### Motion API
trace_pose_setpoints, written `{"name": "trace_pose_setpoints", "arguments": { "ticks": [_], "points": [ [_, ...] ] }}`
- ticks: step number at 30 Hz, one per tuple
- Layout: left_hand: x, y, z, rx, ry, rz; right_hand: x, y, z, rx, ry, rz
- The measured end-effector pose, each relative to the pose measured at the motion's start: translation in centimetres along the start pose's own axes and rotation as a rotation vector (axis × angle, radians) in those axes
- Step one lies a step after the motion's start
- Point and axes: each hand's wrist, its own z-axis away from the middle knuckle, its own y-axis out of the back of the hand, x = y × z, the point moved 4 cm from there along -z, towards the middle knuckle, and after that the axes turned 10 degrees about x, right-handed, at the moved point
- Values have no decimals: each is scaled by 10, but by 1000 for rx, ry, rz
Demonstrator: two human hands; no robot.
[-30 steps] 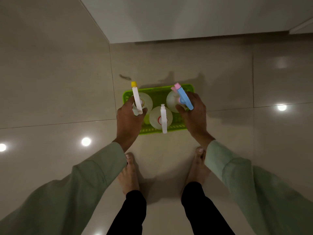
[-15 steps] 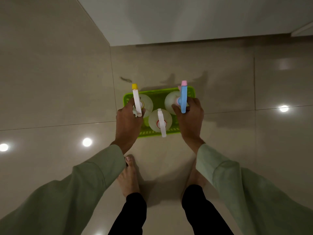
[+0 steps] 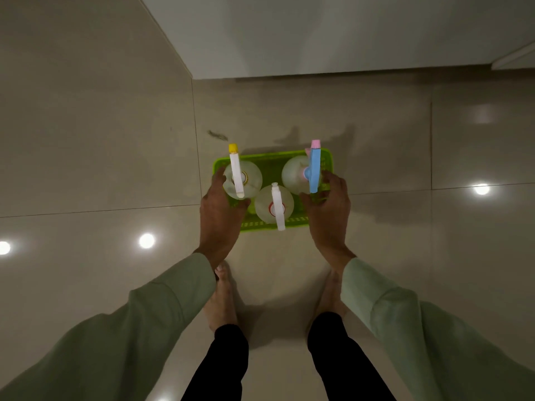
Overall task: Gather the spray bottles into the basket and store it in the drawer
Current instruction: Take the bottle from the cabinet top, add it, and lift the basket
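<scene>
A lime green basket (image 3: pixel 272 156) stands on the tiled floor in front of my feet. Three clear spray bottles stand upright in it: one with a white head and yellow nozzle (image 3: pixel 235 169) at the left, one with an all-white head (image 3: pixel 276 206) at the front middle, and one with a blue head and pink nozzle (image 3: pixel 315 169) at the right. My left hand (image 3: pixel 220 215) clasps the basket's left front side, thumb inside beside the yellow-nozzle bottle. My right hand (image 3: pixel 328 215) clasps the right front side, thumb by the blue-headed bottle. Both hands hide the front corners.
A white cabinet front or wall (image 3: pixel 318 36) rises just beyond the basket, with a pale ledge (image 3: pixel 515 57) at the far right. My bare feet (image 3: pixel 221 296) stand right behind the basket. Glossy beige floor tiles (image 3: pixel 86 169) with ceiling-light reflections spread to both sides.
Both hands have dropped from the spray heads to the basket's sides. The blue head has turned from slanted to pointing straight away from me. The basket stays on the floor.
</scene>
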Motion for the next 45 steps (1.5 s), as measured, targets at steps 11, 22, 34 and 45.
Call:
{"name": "trace_pose_setpoints", "arguments": {
  "ticks": [11,22,34,45],
  "points": [
    [-6,-5,35,3,49,71,-10,-14,68,-256,94,18],
    [-13,-5,28,18,13,12,-25,-28,63,-112,185,53],
    [-18,7,25,22,18,-32,4,5,56,-155,142,85],
    [-47,-13,-3,-84,140,-232,53,9,-1,-211,-207,58]
  ]
}}
